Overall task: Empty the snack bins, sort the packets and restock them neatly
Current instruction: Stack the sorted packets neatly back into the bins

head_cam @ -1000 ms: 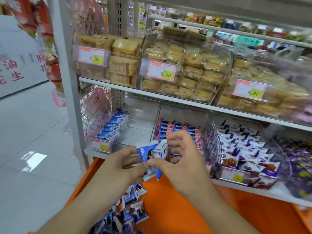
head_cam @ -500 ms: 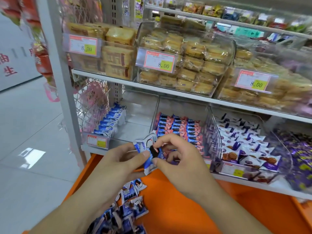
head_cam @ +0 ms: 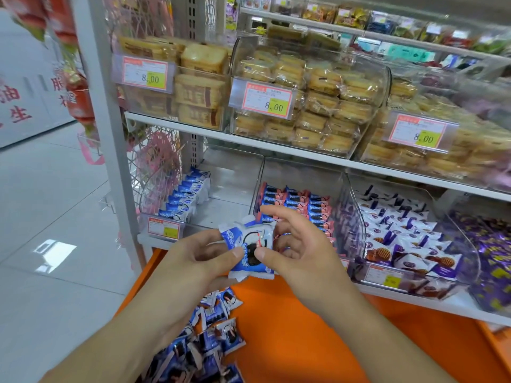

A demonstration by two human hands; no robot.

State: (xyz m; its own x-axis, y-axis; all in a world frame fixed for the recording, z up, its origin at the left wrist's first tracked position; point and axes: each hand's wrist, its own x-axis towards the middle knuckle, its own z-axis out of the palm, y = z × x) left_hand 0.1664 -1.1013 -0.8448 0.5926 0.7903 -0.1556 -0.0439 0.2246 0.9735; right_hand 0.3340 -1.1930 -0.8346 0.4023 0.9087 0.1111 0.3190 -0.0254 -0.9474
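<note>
At the left of the frame a pale tiled floor [head_cam: 41, 217] runs beside a grey shelf upright [head_cam: 105, 134]. Just right of it, at mid-height, a clear left bin [head_cam: 229, 183] holds a single row of blue-and-white packets [head_cam: 185, 194] along its left wall, the rest of its floor bare, with a price tag [head_cam: 163, 228] on its front lip. Below, in the lower left-centre, a loose heap of blue packets [head_cam: 210, 335] lies on the orange ledge [head_cam: 290, 341]. In the centre of the frame the left hand [head_cam: 193, 261] grips a small stack of blue-and-white packets [head_cam: 249, 247], thumb curled over the front of it and fingers behind. The right hand [head_cam: 298, 252] meets it from the right: its thumb presses on the stack's front face beside the left thumb, while its other fingers are spread apart and lightly bent above and behind the packets. Behind the hands, the middle bin [head_cam: 304, 205] carries tidy rows of red-and-blue packets. Further right a third bin [head_cam: 414, 239] holds white-and-purple packets, and at the right edge lies a mass of purple wrappers [head_cam: 492, 258]. On the upper shelf [head_cam: 276, 145], across the top of the frame, clear bins of wrapped golden cakes [head_cam: 312, 100] carry tags reading 8.00.
</note>
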